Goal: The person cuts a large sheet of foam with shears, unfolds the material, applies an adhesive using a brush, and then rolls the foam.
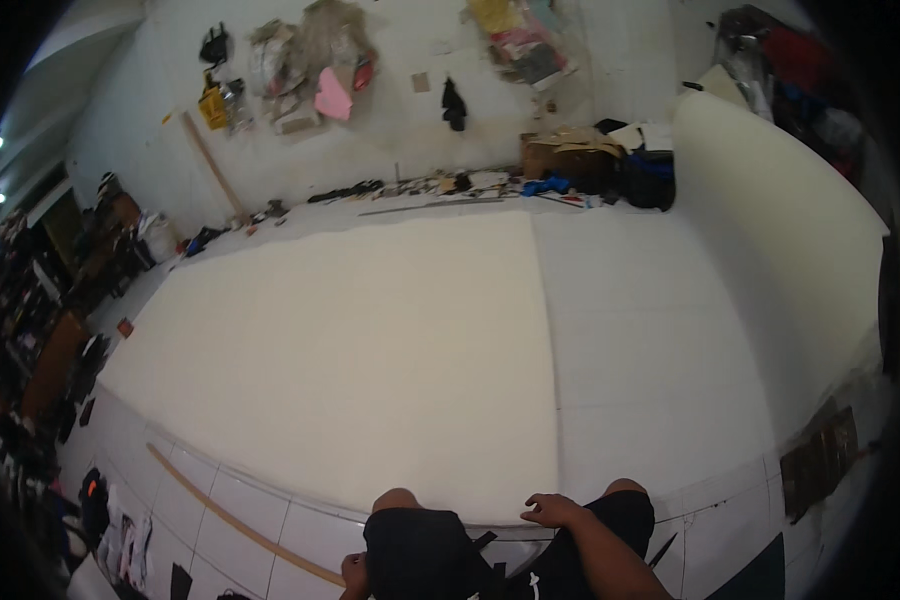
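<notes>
Head view: main risk was the foam sheet [370, 350] shifting or creasing at its near edge, since the person crouched right at that edge with knees over the tiled floor [270, 530] and any push from the right hand [553, 511] would have slid it. Second risk: the long wooden strip [240, 525] lay loose on the tiles just beside the left hand [353, 572], easy to kick or step on. The right hand rested at the foam's near edge beside the right knee, fingers loosely spread and curled down, holding nothing, touching or nearly touching the sheet; couldn't tell which. The left hand sat low by the left knee, mostly cut off by the frame; couldn't tell its opening or whether it held anything. The foam covered most of the floor, with a second sheet [770, 220] propped along the right.
</notes>
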`<state>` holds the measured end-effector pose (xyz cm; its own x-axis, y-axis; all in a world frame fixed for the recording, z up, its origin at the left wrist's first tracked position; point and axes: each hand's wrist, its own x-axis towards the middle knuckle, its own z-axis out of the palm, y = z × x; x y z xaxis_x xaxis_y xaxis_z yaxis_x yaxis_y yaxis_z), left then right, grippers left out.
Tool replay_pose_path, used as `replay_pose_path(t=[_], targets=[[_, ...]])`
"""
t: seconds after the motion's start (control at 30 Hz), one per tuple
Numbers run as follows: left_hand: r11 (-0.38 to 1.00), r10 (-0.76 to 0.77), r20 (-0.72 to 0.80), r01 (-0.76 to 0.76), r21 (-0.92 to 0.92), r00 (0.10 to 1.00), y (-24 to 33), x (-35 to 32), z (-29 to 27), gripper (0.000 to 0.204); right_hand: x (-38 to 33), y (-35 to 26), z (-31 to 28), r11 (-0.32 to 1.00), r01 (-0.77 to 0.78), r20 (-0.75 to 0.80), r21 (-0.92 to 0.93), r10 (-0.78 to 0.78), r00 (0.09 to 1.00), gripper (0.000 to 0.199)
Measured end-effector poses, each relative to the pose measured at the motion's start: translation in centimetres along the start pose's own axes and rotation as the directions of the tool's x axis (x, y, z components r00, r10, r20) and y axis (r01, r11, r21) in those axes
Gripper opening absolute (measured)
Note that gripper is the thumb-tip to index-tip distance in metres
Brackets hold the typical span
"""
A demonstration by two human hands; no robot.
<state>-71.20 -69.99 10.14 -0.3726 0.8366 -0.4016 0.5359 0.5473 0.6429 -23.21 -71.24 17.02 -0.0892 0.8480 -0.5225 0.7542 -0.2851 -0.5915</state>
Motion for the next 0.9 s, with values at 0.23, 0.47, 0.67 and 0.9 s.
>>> replay_pose_path(t=[0.23,0.47,0.67,0.9], targets=[[0.977,0.192,0.178,-0.171,-0.128,0.965,15.3,-9.0,-4.1,0.088,-0.5,-1.6,-0.9,0.996,0.022,-0.064,0.091,-0.016,0.998,0.060],[0.973,0.217,0.090,-0.208,-0.098,0.972,16.5,-9.8,-3.3,0.088,-0.4,-1.2,-0.6,0.998,-0.025,-0.039,0.049,0.027,0.999,0.061],[0.963,0.254,0.117,-0.240,-0.122,0.960,13.3,-5.9,-1.4,0.085,0.4,0.8,0.3,0.996,-0.080,-0.033,0.035,0.081,0.996,0.062],[0.952,0.276,0.100,-0.258,-0.167,0.956,14.0,-6.3,-0.9,0.082,-0.5,1.7,-0.2,0.994,-0.087,-0.073,0.060,0.091,0.993,0.064]])
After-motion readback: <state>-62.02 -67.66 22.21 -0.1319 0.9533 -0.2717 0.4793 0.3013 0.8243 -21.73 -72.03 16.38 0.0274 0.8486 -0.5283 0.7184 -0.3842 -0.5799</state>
